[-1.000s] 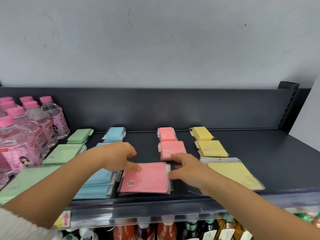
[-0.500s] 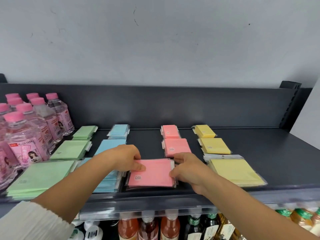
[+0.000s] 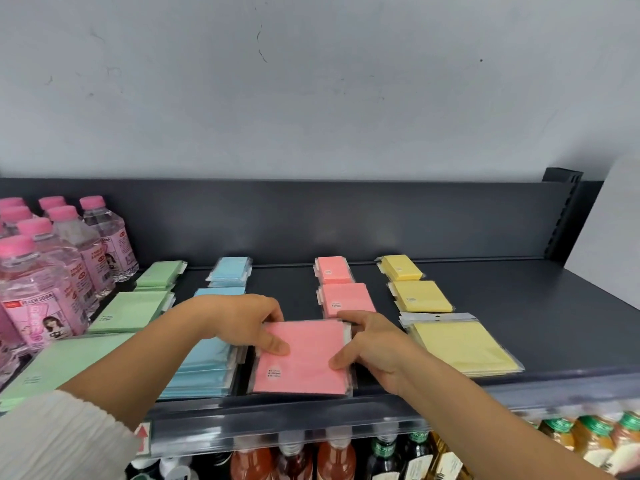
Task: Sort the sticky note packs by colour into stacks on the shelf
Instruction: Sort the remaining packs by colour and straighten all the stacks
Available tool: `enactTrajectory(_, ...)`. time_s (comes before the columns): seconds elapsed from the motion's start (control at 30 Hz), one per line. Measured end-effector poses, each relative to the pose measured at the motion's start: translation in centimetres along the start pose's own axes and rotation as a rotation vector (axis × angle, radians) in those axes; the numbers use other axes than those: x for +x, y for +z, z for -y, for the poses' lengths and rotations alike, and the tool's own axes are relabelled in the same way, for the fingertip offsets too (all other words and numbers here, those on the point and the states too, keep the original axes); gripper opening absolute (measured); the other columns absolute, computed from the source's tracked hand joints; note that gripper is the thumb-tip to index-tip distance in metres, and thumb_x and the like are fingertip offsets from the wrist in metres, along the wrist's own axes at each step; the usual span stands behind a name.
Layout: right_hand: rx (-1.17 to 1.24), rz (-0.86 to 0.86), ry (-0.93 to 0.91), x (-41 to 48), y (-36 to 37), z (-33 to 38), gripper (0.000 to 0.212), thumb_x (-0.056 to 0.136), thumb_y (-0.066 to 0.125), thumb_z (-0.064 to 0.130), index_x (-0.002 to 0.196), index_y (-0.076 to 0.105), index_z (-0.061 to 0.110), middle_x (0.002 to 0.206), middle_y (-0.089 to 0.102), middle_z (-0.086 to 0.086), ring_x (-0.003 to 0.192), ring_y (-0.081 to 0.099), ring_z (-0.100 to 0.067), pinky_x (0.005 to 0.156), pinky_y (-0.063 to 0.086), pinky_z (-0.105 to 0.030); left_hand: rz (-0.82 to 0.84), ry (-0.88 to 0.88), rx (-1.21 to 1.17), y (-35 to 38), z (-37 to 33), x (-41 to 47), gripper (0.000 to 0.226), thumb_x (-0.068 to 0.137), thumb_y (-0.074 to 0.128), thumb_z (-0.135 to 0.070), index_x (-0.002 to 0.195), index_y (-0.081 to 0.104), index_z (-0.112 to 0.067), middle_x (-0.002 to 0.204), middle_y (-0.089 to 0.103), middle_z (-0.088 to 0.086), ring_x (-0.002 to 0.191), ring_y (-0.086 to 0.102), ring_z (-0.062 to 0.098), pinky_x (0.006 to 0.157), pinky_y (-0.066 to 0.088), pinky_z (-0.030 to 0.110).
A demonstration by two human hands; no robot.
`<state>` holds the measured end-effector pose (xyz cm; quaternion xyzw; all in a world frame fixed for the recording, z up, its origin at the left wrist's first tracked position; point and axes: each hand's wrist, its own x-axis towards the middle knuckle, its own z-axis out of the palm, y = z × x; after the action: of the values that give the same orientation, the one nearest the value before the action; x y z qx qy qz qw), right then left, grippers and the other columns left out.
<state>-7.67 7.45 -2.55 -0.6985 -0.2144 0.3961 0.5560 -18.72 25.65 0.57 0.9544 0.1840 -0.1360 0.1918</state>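
My left grip (image 3: pixel 242 320) and right grip (image 3: pixel 375 346) pinch the front pink stack (image 3: pixel 304 365); two more pink stacks (image 3: pixel 346 299) lie at its 12 o'clock, three yellow stacks (image 3: pixel 462 351) toward 3 o'clock.

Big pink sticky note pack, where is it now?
Head view: the big pink pack lies at the front of the shelf, centre, between the blue stack to its left and the large yellow stack to its right.

Left grip (image 3: pixel 247 325) and right grip (image 3: pixel 372 344) both pinching

A forearm (image 3: pixel 145 365) hides part of the front blue stack (image 3: pixel 204 375); leftmost bottles (image 3: pixel 8 327) are cropped.
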Motion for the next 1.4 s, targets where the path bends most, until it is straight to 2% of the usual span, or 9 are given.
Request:
enactTrajectory(0.27,0.159,-0.057,-0.322,-2.2,-1.3,-0.2,0.068,0.078,0.050,-0.023,0.122,0.050,0.029,0.113,0.059,0.001,0.098,0.059,-0.015,0.078,0.056,-0.036,-0.462,0.224,-0.168,0.5,-3.0,-2.1,0.037,0.072,0.077,-0.039,0.088,0.044,-0.036,0.089,0.058,-0.015,0.066,0.051,-0.005,0.056,0.036,0.012)
enactTrajectory(0.43,0.034,-0.178,-0.516,-2.6,-2.0,-1.8,0.068,0.083,0.050,-0.018,0.122,0.050,0.038,0.119,0.059,0.006,0.106,0.058,-0.008,0.090,0.051,-0.030,-0.786,0.283,-0.299,4.6,-5.0,-2.4,0.054,0.069,0.080,-0.026,0.096,0.039,-0.048,0.109,0.040,-0.026,0.096,0.042,-0.013,0.078,0.030,-0.002)
enactTrajectory(0.53,-0.119,-0.201,-0.466,-2.4,-2.1,-3.2,0.063,0.088,0.051,-0.009,0.133,0.041,0.034,0.127,0.055,-0.006,0.116,0.052,-0.020,0.102,0.043,-0.041,-0.793,0.172,-0.558,7.6,-5.6,-2.1,0.072,0.078,0.073,-0.014,0.133,0.031,-0.035,0.125,0.039,-0.019,0.101,0.044,-0.008,0.076,0.031,-0.008)
enactTrajectory(0.67,-0.265,-0.226,-0.476,-2.1,-1.8,-3.5,0.061,0.091,0.050,0.001,0.140,0.031,0.032,0.117,0.051,0.025,0.103,0.045,0.021,0.082,0.038,0.001,-0.772,0.037,-0.766,9.7,-6.5,-1.7,0.081,0.090,0.058,-0.020,0.149,0.003,-0.021,0.125,0.035,-0.018,0.109,0.040,-0.002,0.084,0.027,-0.002)
enactTrajectory(0.77,-0.346,-0.247,-0.478,-2.1,-1.4,-3.8,0.065,0.092,0.048,0.003,0.142,0.023,0.036,0.102,0.042,0.039,0.089,0.036,0.037,0.069,0.032,0.008,-0.749,0.026,-0.763,9.9,-6.9,-1.7,0.065,0.095,0.050,-0.021,0.146,0.012,-0.021,0.124,0.048,-0.015,0.106,0.051,0.003,0.088,0.034,0.010)
enactTrajectory(0.93,-0.409,-0.261,-0.482,-1.7,-1.8,-3.8,0.047,0.093,0.046,0.005,0.120,0.037,0.042,0.102,0.051,0.028,0.096,0.049,0.014,0.072,0.037,-0.004,-0.683,0.010,-0.676,9.2,-6.4,-2.0,0.042,0.097,0.045,-0.015,0.136,0.028,-0.018,0.094,0.048,-0.022,0.077,0.052,-0.022,0.063,0.037,-0.004)
enactTrajectory(1.13,-0.343,-0.269,-0.457,-2.2,-2.5,-2.4,0.035,0.091,0.052,0.007,0.108,0.053,0.037,0.108,0.059,0.006,0.103,0.055,-0.012,0.089,0.048,-0.032,-0.731,0.046,-0.642,8.2,-5.8,-2.0,0.032,0.094,0.052,-0.021,0.124,0.045,-0.029,0.112,0.046,-0.011,0.093,0.047,-0.002,0.072,0.036,0.007)
enactTrajectory(1.27,-0.264,-0.288,-0.439,-2.7,-4.2,-0.9,0.055,0.091,0.057,0.017,0.138,0.034,0.035,0.099,0.058,0.016,0.095,0.059,-0.008,0.075,0.051,-0.027,-0.650,0.075,-0.795,7.2,-6.2,-1.9,0.033,0.092,0.055,-0.032,0.124,0.049,-0.032,0.111,0.056,-0.012,0.095,0.056,0.000,0.060,0.045,0.007)
enactTrajectory(1.4,-0.178,-0.270,-0.429,-3.1,-5.1,-1.0,0.060,0.089,0.059,0.012,0.137,0.033,0.038,0.103,0.059,0.010,0.098,0.060,-0.013,0.077,0.055,-0.032,-0.690,0.095,-0.950,7.4,-6.6,-1.8,0.057,0.085,0.065,-0.029,0.135,0.038,-0.031,0.112,0.060,-0.014,0.099,0.058,0.000,0.069,0.048,0.013)
